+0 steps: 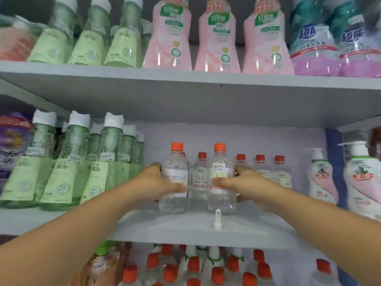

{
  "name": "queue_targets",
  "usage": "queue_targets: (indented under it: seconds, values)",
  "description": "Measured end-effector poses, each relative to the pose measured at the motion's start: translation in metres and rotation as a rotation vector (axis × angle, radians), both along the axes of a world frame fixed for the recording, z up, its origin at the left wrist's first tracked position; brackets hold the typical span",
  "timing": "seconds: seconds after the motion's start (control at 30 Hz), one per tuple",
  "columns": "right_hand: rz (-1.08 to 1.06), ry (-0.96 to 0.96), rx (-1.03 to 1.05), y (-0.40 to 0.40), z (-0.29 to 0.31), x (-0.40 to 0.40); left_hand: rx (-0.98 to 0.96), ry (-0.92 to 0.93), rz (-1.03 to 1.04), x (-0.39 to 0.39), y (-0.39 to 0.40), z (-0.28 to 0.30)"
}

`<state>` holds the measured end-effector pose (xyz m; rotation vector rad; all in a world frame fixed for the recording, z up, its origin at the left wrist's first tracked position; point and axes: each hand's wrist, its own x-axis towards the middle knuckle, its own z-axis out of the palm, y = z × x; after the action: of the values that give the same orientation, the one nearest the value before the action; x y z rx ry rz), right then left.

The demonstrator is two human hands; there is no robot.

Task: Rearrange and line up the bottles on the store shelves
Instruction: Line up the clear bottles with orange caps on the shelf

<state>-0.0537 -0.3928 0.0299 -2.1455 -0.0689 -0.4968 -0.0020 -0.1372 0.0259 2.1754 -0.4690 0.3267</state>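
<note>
We are reaching into the middle shelf [185, 226] with both hands: our left hand [159, 182] is wrapping its grip around the left clear bottle [174, 178], and our right hand [245, 183] is clasping the right clear bottle [221, 178]. Both orange-capped bottles are standing upright near the shelf's front edge, just ahead of a row of smaller clear bottles [259, 168], with green bottles [68, 162] to the left.

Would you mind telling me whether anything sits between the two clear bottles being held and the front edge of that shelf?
Nothing blocks the left bottle. A small white peg stands just ahead of the right bottle.
</note>
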Motion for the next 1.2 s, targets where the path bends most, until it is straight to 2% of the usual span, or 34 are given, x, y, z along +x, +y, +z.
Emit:
queue_targets:
  seconds: [0.13, 0.27, 0.43, 0.6, 0.7, 0.8, 0.9, 1.0, 1.2]
  values:
    - [0.057, 0.048, -0.081, 0.005, 0.002, 0.024, 0.055, 0.095, -0.006, 0.008, -0.012, 0.010]
    - [0.024, 0.118, -0.305, 0.018, 0.013, 0.024, 0.215, 0.139, 0.068, 0.016, -0.013, 0.027]
    - [-0.110, 0.155, -0.395, 0.028, 0.017, 0.055, 0.182, 0.196, 0.028, 0.045, -0.008, 0.040]
    - [-0.095, 0.210, -0.521, 0.024, 0.031, 0.071, 0.130, 0.114, -0.009, 0.053, -0.017, 0.050]
    - [-0.010, 0.112, -0.480, 0.012, 0.062, 0.066, 0.156, 0.046, -0.044, 0.058, -0.023, 0.052]
    - [0.015, -0.009, -0.459, 0.010, 0.080, 0.072, 0.091, -0.004, -0.095, 0.070, -0.021, 0.050]
    - [0.030, -0.003, -0.531, 0.013, 0.076, 0.089, 0.067, -0.002, -0.122, 0.081, -0.013, 0.045]
    - [0.046, -0.004, -0.487, 0.008, 0.070, 0.103, 0.030, 0.015, -0.141, 0.086, -0.009, 0.043]
    - [0.058, -0.036, -0.434, -0.001, 0.055, 0.113, 0.143, -0.168, 0.029, 0.097, -0.024, 0.029]
